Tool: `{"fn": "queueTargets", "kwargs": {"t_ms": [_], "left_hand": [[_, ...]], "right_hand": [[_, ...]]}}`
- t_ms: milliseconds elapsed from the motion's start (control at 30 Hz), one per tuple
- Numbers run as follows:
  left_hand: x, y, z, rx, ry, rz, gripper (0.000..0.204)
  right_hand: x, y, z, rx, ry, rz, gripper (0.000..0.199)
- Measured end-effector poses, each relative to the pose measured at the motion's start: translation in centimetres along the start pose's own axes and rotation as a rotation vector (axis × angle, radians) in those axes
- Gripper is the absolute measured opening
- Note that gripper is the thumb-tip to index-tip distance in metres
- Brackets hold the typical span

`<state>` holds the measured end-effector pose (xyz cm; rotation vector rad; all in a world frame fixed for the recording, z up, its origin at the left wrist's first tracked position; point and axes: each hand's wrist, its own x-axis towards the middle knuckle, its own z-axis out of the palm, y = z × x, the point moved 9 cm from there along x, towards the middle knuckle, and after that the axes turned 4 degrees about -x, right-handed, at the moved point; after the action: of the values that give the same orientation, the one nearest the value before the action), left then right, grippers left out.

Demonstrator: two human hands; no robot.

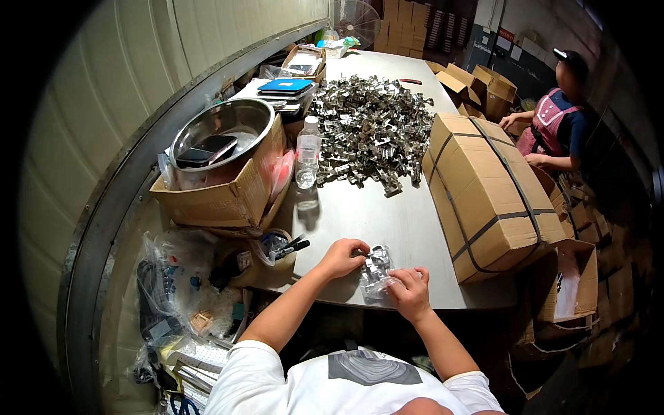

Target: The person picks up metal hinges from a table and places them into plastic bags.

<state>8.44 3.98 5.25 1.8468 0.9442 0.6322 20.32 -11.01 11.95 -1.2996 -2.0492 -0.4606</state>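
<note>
A small clear plastic bag (375,275) filled with shiny stamped metal parts lies at the near edge of the white table. My right hand (411,293) grips its right side between thumb and fingers. At the bag's upper left, my left hand (344,257) is closed, with fingertips pinched against the plastic and the metal in it. Whether a loose part is also between those fingers is too small to tell. Farther up the table spreads a big heap of the same kind of metal parts (373,124).
A strapped cardboard carton (491,194) stands right of the bag. To the left are a clear water bottle (308,152), a steel basin (225,135) with a phone inside, and a tub with black-handled tools (292,247). A co-worker (559,124) stands beyond the carton.
</note>
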Motion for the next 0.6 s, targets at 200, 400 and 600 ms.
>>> {"fn": "queueTargets", "kwargs": {"t_ms": [200,400,600], "left_hand": [[-5.7,10.3,-1.4,0.045,0.093,0.605,0.044],[-6.6,12.3,-2.4,-0.083,0.32,0.629,0.019],[-5.4,11.6,-1.7,-0.339,0.338,0.372,0.017]], "right_hand": [[2.5,1.3,-3.4,0.06,0.132,0.076,0.012],[7.6,2.0,-6.4,0.27,0.023,0.124,0.009],[7.2,4.1,-7.0,0.427,-0.055,0.282,0.009]]}}
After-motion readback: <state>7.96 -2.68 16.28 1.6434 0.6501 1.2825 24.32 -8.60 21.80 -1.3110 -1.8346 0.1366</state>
